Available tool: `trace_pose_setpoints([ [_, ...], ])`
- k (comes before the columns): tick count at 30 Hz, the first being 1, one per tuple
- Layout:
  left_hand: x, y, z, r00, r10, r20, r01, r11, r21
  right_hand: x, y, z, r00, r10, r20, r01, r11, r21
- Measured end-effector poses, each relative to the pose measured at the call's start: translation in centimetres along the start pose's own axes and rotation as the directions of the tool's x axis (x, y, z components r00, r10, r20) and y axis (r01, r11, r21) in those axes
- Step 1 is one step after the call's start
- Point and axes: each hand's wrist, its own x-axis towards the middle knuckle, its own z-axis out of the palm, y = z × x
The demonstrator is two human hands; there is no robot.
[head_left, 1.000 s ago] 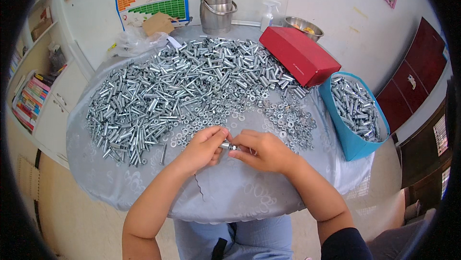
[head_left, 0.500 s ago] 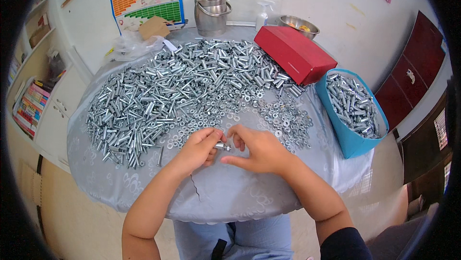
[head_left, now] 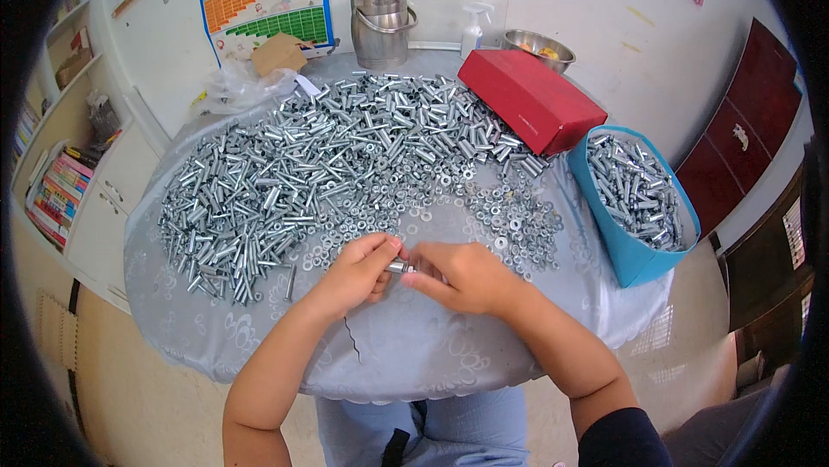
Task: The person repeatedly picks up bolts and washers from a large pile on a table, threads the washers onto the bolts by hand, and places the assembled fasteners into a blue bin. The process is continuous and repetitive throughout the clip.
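Observation:
Just above the near part of the table, my left hand [head_left: 356,272] is closed around a silver expansion bolt [head_left: 397,268], thumb on top. The bolt lies roughly level, its nut end pointing right. My right hand [head_left: 466,277] has its thumb and curled fingers closed at that end, and the fingertips are slightly blurred. Most of the bolt is hidden by the fingers. Beyond my hands lie loose washers and nuts [head_left: 518,221], with a big heap of metal bolts and sleeves [head_left: 259,173] behind and to the left.
At the right edge stands a blue fabric bin [head_left: 643,267] full of assembled bolts. A red box [head_left: 535,100] sits behind it. Farther back are a steel pot [head_left: 380,31], a spray bottle [head_left: 471,31], a steel bowl [head_left: 561,57] and a plastic bag [head_left: 242,87]. A dark thread [head_left: 352,339] lies near me.
My right hand has moved slightly left, and its spread thumb and fingers have closed in on the bolt's nut end. My left hand keeps its hold.

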Motion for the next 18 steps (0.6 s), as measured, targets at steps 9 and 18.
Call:
trace_pose_setpoints([
  [9,-0.2,0.4,0.0,0.999,0.020,-0.043,-0.021,1.000,-0.018,0.1,-0.4,-0.2,1.000,0.026,-0.012,-0.026,0.999,0.045],
  [18,0.2,0.1,-0.3,1.000,0.002,-0.031,-0.002,1.000,-0.007,0.2,0.3,-0.5,0.989,0.022,0.147,-0.031,0.998,0.060],
])
